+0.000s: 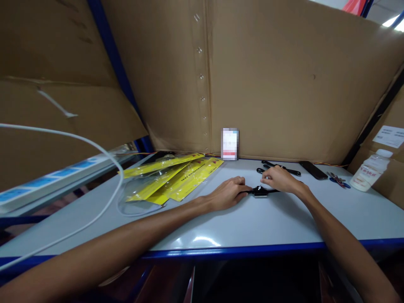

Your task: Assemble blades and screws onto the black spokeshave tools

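Note:
On the grey-white table lies a small black item [260, 192] with a pale metallic edge at its front; its exact kind is too small to tell. My left hand [229, 193] rests on the tabletop with its fingers curled and pressed on the item's dark left end. Just above its right side is my right hand [277, 179], fingers bent and drawn together as in a pinch. Whatever the right fingertips hold is hidden. A dark strip extends from the item under the right hand. Behind that hand lie black, long-handled items [293, 171], partly covered by it.
Yellow blister packs [192, 179] lie in a pile at left. A white cable [104, 153] loops before a power strip [53, 179]. A lit phone [230, 145] leans on the cardboard wall. At right are a dark phone [313, 170], keys [337, 180] and a bottle [370, 170].

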`<state>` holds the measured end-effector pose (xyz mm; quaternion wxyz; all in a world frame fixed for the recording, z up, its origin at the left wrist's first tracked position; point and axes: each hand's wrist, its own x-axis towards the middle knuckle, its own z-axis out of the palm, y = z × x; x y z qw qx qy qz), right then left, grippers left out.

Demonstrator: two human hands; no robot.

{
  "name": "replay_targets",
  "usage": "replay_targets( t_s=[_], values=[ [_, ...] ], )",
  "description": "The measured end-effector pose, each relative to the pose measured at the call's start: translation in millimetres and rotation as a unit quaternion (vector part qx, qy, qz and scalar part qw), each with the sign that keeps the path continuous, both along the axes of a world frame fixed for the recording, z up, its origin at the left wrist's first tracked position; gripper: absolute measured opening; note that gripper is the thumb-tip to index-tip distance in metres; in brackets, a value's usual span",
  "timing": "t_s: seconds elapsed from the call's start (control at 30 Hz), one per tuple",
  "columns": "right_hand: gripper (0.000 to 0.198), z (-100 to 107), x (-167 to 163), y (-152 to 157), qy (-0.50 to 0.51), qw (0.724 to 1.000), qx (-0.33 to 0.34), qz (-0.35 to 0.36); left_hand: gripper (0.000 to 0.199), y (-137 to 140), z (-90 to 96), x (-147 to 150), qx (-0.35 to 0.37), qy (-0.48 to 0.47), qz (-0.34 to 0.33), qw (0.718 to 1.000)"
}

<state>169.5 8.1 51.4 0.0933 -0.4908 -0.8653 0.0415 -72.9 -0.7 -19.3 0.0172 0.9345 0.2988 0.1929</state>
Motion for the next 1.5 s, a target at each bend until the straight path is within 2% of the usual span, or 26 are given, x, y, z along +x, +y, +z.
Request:
replay_targets(
  t_s=[0.13, 0.27, 0.4, 0.47, 0.57, 0.63, 0.77, 0.83, 1.07, 1.17, 1.27, 1.5],
  values=[
    [0.022, -3.8, -1.5, 0.1, 0.005, 0.999, -0.003, 0.047, 0.033, -0.5, 0.4, 0.0, 0.001, -0.011, -0.001, 1.0],
    [0.025, -4.5, -2.4, -0.7, -0.007, 0.999, -0.01, 0.048, 0.035, -0.5, 0.0, -0.2, 0.006, -0.013, -0.002, 1.0],
    [0.028, -6.6, -2.5, 0.3, 0.036, 0.992, -0.069, 0.095, 0.034, -0.4, 0.1, 0.3, 0.011, -0.006, -0.001, 1.0],
    [0.028, -7.7, -2.4, 1.1, 0.052, 0.989, -0.075, 0.114, 0.034, -0.6, 0.7, 0.7, 0.013, -0.003, -0.001, 1.0],
    [0.026, -8.3, -1.4, 2.1, 0.024, 0.997, -0.031, 0.069, 0.035, -0.9, 1.1, 0.9, 0.013, 0.004, 0.003, 1.0],
    [0.027, -7.9, -0.7, 2.3, 0.007, 0.999, -0.026, 0.046, 0.036, -1.0, 0.9, 0.8, 0.014, 0.01, 0.006, 1.0],
    [0.031, -7.0, -1.5, 1.5, 0.044, 0.992, -0.071, 0.099, 0.035, -0.7, 0.1, 0.3, 0.014, 0.005, 0.003, 1.0],
    [0.03, -7.4, -2.6, 1.4, 0.052, 0.991, -0.065, 0.109, 0.034, -0.5, 0.0, 0.1, 0.012, -0.001, 0.002, 1.0],
    [0.027, -4.3, -4.8, -0.6, 0.01, 0.997, -0.029, 0.066, 0.034, 0.2, -0.1, 0.5, 0.012, -0.005, 0.001, 1.0],
    [0.019, -0.8, -4.1, -2.5, 0.004, 0.998, -0.039, 0.054, 0.035, 0.3, -0.4, 0.7, 0.01, 0.002, 0.004, 1.0],
    [0.025, -0.7, -2.2, -1.3, -0.015, 0.997, -0.06, 0.043, 0.035, 0.1, 0.2, 0.7, 0.01, 0.004, 0.005, 1.0],
    [0.021, -8.2, -1.6, 5.3, -0.033, 0.997, -0.061, 0.046, 0.035, -0.9, 1.9, 0.4, 0.012, 0.007, 0.006, 1.0]
  ],
)
